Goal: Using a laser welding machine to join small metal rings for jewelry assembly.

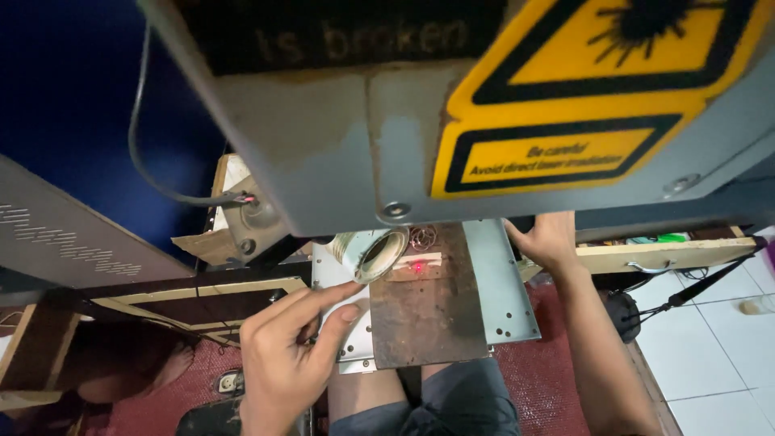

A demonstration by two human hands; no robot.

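The left hand (291,355) hovers low over the grey metal plate (500,282), fingers loosely curled, forefinger stretched toward the lens barrel (373,252), gripping nothing. The right hand (547,241) lies spread and flat at the plate's far edge. On the rusty brown sheet (428,315) a small wooden strip (413,265) bears a red light dot.

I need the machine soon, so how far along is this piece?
Done: a small wooden strip lies on the rusty plate under the lens, a red dot on it. In hand: the left hand reaches toward the lens; the right hand rests at the plate's far edge. No finished mark shows.
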